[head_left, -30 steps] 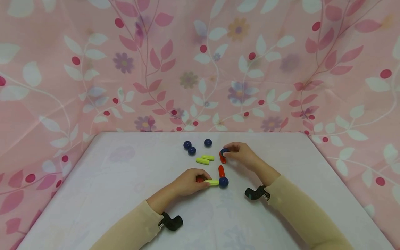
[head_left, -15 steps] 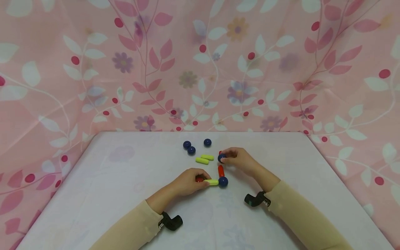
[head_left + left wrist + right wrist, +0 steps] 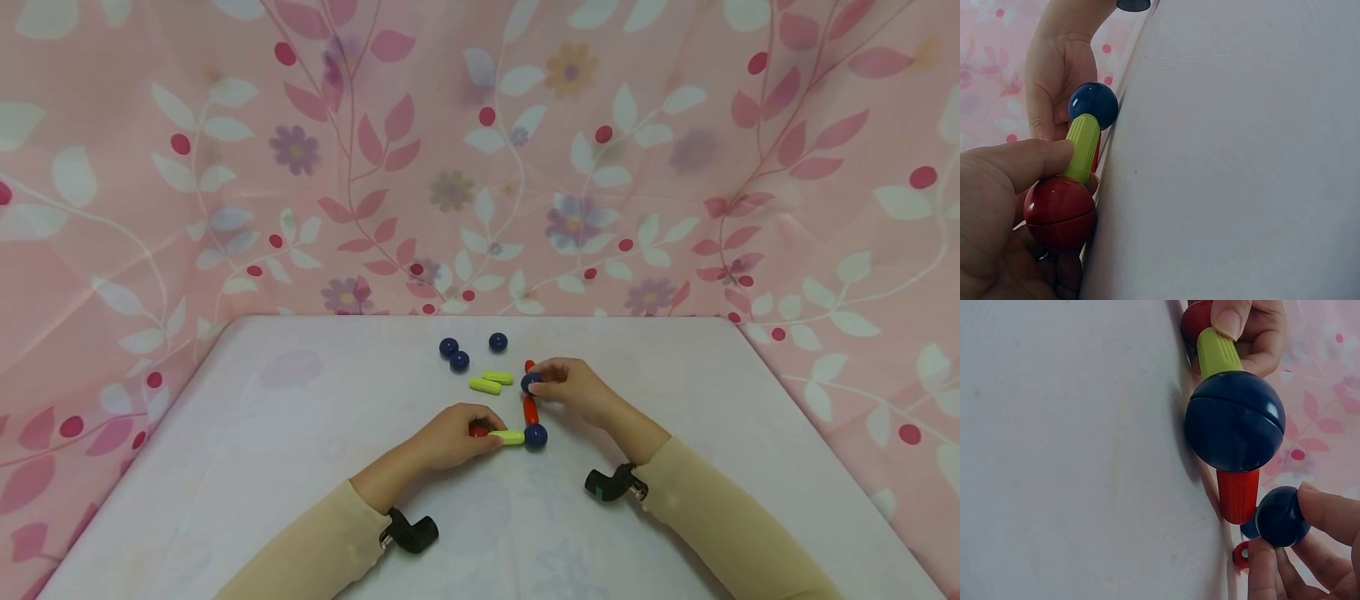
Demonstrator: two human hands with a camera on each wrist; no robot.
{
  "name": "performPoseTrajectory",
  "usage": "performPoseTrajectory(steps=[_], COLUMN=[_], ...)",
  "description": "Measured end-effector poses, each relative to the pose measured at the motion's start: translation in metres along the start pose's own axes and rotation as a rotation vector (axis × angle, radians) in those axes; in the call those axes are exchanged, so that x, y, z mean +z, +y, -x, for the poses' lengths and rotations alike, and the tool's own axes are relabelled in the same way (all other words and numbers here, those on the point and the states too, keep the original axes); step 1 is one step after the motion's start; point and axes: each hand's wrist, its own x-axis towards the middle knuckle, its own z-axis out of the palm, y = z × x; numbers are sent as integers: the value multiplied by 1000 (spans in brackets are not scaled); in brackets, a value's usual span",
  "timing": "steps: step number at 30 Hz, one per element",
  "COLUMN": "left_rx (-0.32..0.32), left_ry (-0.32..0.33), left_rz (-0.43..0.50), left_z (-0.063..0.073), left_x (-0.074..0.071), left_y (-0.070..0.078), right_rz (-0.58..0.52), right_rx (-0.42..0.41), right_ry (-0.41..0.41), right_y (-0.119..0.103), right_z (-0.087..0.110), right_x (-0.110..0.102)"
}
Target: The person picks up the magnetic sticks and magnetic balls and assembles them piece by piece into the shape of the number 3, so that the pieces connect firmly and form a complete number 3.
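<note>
My left hand [image 3: 456, 437] pinches a yellow-green ribbed rod [image 3: 1084, 147] between thumb and fingers, near the red ball [image 3: 1060, 212] at its left end. At the rod's other end sits a dark blue ball [image 3: 536, 436], from which a red rod [image 3: 531, 410] points away from me. My right hand [image 3: 577, 386] holds another blue ball [image 3: 1282, 516] in its fingertips at the far end of that red rod. Ball and rod look to be meeting or very close. A second red rod [image 3: 530, 365] shows just beyond the right fingers, partly hidden.
Two loose yellow-green rods [image 3: 491, 382] lie left of the right hand. Behind them are three blue balls [image 3: 460, 361], two of them side by side. A white cloth covers the table [image 3: 300, 433], and a pink floral curtain [image 3: 480, 167] stands behind its far edge.
My right hand has come toward me and slightly left with its blue ball, off the loose red rod and to the end of the joined one. The left hand has stayed still.
</note>
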Motion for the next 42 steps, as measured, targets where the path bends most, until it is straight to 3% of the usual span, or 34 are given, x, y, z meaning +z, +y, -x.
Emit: performPoseTrajectory(steps=[16, 42], left_rx=[16, 32], left_ry=[8, 17], left_rz=[10, 12], left_z=[2, 2], left_x=[1, 2], left_y=[1, 0], right_rz=[86, 160], right_rx=[-31, 0], right_ry=[63, 12], right_y=[-5, -6], right_z=[-7, -8], right_x=[5, 5])
